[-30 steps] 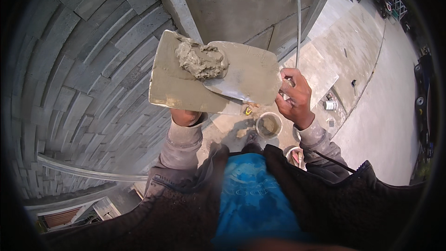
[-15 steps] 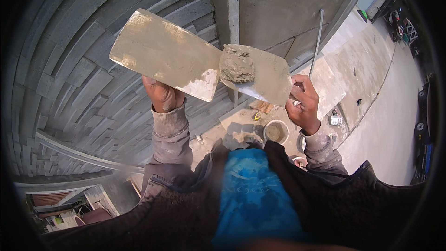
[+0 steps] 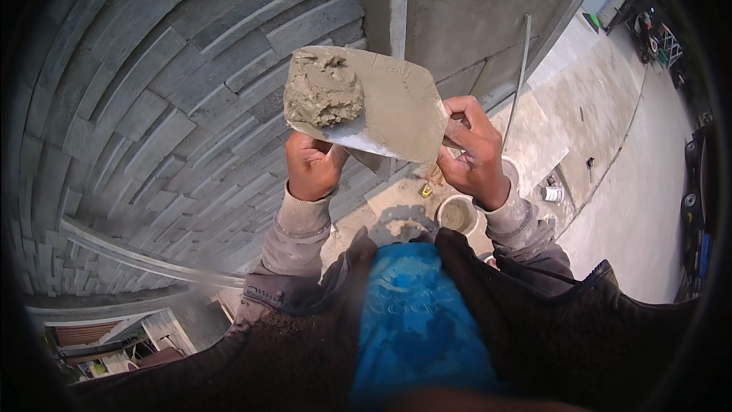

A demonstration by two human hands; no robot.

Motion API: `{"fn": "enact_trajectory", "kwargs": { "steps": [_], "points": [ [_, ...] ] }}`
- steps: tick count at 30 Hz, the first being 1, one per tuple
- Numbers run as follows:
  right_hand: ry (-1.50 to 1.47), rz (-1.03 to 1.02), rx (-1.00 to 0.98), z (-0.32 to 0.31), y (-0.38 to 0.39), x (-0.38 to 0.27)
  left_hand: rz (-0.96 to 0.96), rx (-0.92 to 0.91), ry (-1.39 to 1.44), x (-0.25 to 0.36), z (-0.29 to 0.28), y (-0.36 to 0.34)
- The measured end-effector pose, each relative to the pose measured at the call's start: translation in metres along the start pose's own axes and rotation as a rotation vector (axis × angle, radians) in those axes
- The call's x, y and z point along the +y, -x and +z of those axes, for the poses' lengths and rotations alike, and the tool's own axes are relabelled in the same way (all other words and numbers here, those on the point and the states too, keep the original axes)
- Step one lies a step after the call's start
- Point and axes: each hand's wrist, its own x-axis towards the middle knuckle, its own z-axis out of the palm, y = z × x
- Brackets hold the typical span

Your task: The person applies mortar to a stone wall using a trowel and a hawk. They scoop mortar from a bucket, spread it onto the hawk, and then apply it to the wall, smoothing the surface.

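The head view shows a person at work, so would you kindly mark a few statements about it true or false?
1. The right hand holds a trowel. True.
2. The mortar sits at the trowel's right end, next to the right hand. False: it is heaped at the left end.
3. The left hand is spread wide, well away from the trowel. False: it is curled and partly hidden by the trowel.
4. The bucket stands on the ground. True.
5. The shirt is red. False: it is blue.
6. A stone wall fills much of the picture's left side. True.
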Motion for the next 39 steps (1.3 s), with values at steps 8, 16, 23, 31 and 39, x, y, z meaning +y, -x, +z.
{"fn": "enact_trajectory", "kwargs": {
  "steps": [8, 16, 23, 31, 39],
  "points": [
    [0.135, 0.103, -0.023, -0.026, 0.044, 0.018, -0.135, 0.268, 0.456, 0.017, -0.032, -0.018],
    [0.000, 0.108, 0.002, -0.003, 0.013, 0.013, -0.226, -0.092, -0.054, 0.009, -0.011, 0.008],
    [-0.479, 0.062, -0.446, -0.046, -0.005, 0.018, -0.666, 0.190, 0.953, -0.006, -0.042, 0.030],
    [-0.844, 0.476, -0.712, -0.028, -0.024, 0.018, -0.624, 0.208, 0.943, -0.024, -0.024, 0.037],
    [-1.021, 0.607, -0.660, -0.025, -0.013, 0.000, 0.036, 0.424, -0.078, -0.016, -0.012, 0.019]
  ]
}}
